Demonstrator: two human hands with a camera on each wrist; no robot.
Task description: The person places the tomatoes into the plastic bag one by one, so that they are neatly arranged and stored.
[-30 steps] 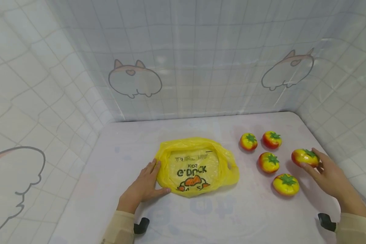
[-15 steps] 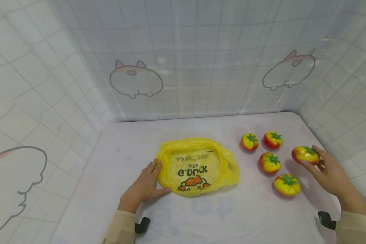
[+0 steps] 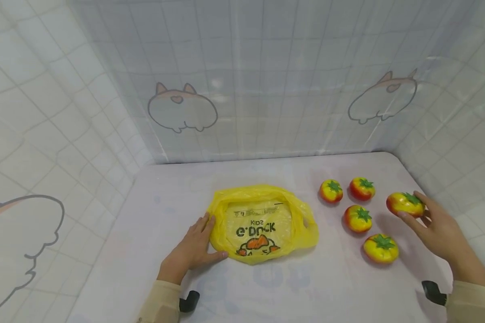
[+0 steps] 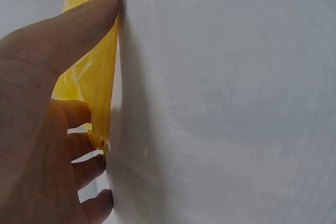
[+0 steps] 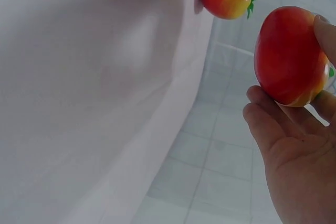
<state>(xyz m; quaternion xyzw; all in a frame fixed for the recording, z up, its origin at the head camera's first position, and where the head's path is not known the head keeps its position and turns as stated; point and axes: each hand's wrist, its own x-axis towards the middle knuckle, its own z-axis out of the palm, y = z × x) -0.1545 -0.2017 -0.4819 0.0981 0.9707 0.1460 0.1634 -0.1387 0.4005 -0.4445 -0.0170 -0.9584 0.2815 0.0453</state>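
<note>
A yellow plastic bag point(image 3: 305, 231) lies with its mouth spread wide, showing printed letters and a cartoon inside. My left hand point(image 3: 191, 246) rests against its left edge, thumb spread at the front; in the left wrist view the fingers point(image 4: 79, 114) touch the bag's side point(image 4: 97, 72). At the far right my right hand point(image 3: 438, 233) grips a red and yellow toy tomato point(image 3: 404, 205) with green leaves between thumb and fingers. The right wrist view shows this toy tomato point(image 5: 289, 56) raised off the table. Its leafy side is mostly hidden there.
Several similar toy tomatoes stand on the white table point(image 3: 145, 233) left of my right hand; the nearest tomato point(image 3: 381, 248) is below the held one, and another tomato point(image 3: 357, 219) lies farther left. Tile-patterned sheets point(image 3: 258, 112) enclose the back and sides.
My right hand has lifted the held toy tomato slightly. The head view has shifted a little. My left hand and the bag have stayed in place.
</note>
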